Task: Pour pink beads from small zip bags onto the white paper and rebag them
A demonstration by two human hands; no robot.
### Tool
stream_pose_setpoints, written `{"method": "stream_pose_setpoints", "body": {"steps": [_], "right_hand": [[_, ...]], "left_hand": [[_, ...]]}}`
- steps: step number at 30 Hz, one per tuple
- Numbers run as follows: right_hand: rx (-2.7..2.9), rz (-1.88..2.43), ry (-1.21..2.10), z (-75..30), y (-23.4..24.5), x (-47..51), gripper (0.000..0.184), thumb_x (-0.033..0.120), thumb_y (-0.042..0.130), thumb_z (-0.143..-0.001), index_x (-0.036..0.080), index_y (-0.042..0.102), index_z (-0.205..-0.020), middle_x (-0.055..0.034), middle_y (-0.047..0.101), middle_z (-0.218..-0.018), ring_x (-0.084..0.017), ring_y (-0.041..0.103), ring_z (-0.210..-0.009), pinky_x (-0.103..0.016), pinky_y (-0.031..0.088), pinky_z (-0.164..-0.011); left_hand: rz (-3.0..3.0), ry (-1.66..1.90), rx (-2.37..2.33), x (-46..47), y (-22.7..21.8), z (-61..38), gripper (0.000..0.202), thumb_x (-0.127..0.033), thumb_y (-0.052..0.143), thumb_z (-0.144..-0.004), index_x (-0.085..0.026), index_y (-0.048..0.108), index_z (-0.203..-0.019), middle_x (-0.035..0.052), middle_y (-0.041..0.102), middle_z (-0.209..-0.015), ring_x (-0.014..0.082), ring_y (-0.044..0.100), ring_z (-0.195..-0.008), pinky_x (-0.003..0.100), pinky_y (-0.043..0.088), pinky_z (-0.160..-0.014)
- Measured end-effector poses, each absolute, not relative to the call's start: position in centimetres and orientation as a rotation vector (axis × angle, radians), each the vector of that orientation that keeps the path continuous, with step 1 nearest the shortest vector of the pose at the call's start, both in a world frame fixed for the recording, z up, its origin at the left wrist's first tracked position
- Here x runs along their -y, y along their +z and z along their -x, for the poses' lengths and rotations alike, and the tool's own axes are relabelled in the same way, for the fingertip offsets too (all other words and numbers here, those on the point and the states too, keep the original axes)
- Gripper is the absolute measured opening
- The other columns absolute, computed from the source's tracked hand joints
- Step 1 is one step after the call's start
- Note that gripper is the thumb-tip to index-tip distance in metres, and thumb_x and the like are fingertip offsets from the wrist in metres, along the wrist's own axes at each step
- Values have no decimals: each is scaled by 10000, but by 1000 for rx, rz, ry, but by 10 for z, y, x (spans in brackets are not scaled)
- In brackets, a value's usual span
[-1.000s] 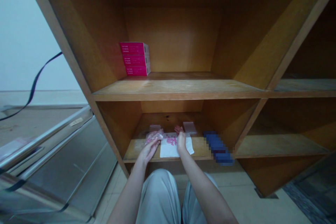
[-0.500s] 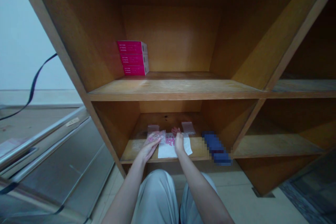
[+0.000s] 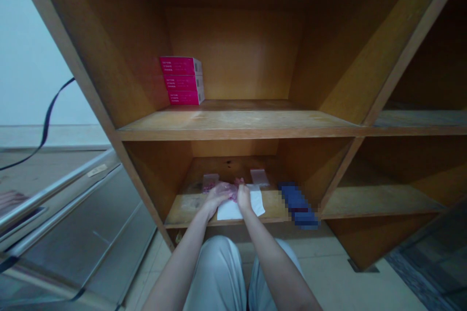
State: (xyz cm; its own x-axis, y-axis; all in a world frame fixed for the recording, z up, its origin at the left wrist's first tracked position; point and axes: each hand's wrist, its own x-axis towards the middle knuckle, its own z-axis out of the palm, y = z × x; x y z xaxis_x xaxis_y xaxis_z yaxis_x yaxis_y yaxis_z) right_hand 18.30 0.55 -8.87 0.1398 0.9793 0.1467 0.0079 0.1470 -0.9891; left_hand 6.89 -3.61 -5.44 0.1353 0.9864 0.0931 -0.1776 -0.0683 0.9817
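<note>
On the lower shelf, my left hand [image 3: 216, 197] is closed around a small clear plastic bag [image 3: 229, 191] with pink bits showing at it. My right hand [image 3: 243, 197] meets the bag's right end, its fingers curled in; what they hold is hidden. Beneath both hands lies a white sheet of paper [image 3: 226, 212], and the hands cover most of the small pink pieces on it. Another clear bag [image 3: 210, 182] with pink pieces lies behind my left hand. Behind my right hand a flat clear bag [image 3: 259, 177] rests on the wood.
Three pink boxes [image 3: 182, 81] are stacked on the upper shelf [image 3: 241, 120]. A blurred-out dark blue item [image 3: 298, 205] lies at the lower shelf's right side, over its front edge. To the left stands a metal-framed panel [image 3: 105, 218]; a dark strap [image 3: 47, 121] hangs by the wall.
My left hand has moved right with the bag, up against my right hand. My right hand has shifted slightly left, and the pink pieces on the paper are now mostly covered.
</note>
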Motion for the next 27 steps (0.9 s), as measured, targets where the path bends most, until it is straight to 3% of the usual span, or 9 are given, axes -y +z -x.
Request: {"method": "stream_pose_setpoints", "body": {"steps": [13,27], "right_hand": [[1271,1241,958,-183,-90,-4,610,443,136,-849,95,614,-1000,-145,619,-1020,-198,558,-982,-289,394,-849],[1103,1135,985,-185,-92,-5,481,373,223,-846,137,637,-910,-109,652,-942,-183,585,-926,-299,425,-829]], "left_hand": [[-1350,1209,-1082,31,-49,-72,383,-242,708,-539,-132,603,-891,96,644,-943,205,586,-887,331,419,-844],[-1308,1144,-1153,28,-37,-74,430,-237,732,-498,-135,626,-902,85,675,-873,208,610,-783,319,442,-759]]}}
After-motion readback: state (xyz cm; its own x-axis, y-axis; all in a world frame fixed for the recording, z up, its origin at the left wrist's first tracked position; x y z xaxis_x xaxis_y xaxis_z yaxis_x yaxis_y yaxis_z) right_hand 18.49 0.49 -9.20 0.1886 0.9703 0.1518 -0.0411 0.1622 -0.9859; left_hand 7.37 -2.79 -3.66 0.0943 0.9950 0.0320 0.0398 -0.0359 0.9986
